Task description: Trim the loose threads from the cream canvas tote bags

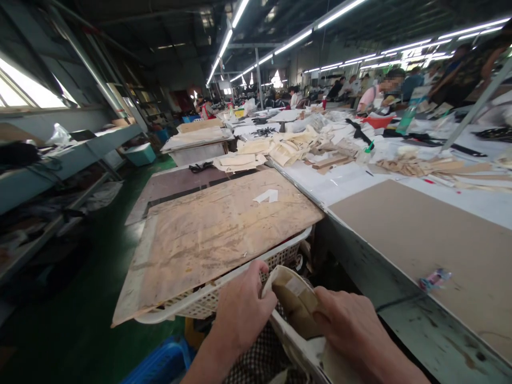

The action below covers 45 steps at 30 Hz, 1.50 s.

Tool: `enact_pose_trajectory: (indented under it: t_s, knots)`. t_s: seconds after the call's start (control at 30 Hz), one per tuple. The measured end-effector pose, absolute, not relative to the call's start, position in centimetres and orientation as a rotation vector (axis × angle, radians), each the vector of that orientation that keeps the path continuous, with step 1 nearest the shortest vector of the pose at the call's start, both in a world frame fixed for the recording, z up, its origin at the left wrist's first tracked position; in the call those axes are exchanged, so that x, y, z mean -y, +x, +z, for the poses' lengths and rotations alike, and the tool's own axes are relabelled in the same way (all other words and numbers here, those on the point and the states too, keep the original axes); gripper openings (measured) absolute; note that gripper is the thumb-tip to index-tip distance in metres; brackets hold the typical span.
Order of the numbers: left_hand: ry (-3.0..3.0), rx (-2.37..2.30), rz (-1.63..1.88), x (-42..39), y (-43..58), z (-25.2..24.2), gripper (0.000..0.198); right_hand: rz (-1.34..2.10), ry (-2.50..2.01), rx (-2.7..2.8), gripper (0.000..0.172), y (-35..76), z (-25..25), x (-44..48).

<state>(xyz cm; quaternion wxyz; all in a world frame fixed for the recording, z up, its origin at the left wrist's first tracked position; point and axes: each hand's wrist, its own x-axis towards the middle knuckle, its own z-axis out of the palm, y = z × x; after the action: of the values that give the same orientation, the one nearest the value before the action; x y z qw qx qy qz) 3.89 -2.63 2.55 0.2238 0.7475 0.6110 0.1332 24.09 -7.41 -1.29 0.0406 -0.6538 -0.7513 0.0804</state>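
the left hand [245,306] pinches the rim of a cream fabric piece [294,290], its opening gaping upward, while the right hand [347,320] grips the opposite side. ahead, a stained board [224,234] lies across a white basket [202,305] and carries a white scrap [271,196]. on the right, a brown sheet [432,229] covers part of the tabletop [334,186]; a green-capped bottle [364,156] stands beyond it.

Green floor [82,304], bright window [20,88] in the left wall [38,122], tube lights [293,42] under a dark ceiling [168,24]
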Motion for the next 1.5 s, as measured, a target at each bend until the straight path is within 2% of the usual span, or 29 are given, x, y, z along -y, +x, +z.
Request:
enact_pose_trajectory:
  t_s: [0.17, 0.37, 0.5, 0.7, 0.93, 1.2, 1.5]
  knots:
    - [1.922, -1.26, 0.507, 3.3, 2.6, 4.1, 0.04, 0.47, -1.902, 2.512, 0.011, 24.4, 1.9, 7.2]
    - [1.873, -1.198, 0.398, 2.2, 2.0, 1.8, 0.023, 0.608, -1.898, 2.358, 0.016, 23.6, -1.6, 7.6]
    - [2.049, -1.213, 0.347, 1.2, 2.0, 1.8, 0.019, 0.699, -1.881, 2.156, 0.026, 23.7, -3.0, 8.1]
    - [2.158, -1.162, 0.277, 0.2, 3.1, 2.4, 0.02, 0.697, -1.886, 2.001, 0.027, 23.7, -3.4, 9.0]
    - [2.254, -1.253, 0.311, 0.2, 4.0, 1.6, 0.012, 0.695, -1.85, 2.024, 0.024, 23.8, -4.4, 9.5]
    - [2.309, -1.354, 0.377, 1.3, 3.6, 0.4, 0.012, 0.539, -1.814, 2.108, 0.016, 23.8, -5.3, 10.2]
    - [2.602, -0.997, 0.451, 0.7, 2.5, -0.8, 0.017, 0.564, -1.743, 2.135, 0.016, 23.1, -5.3, 9.8]
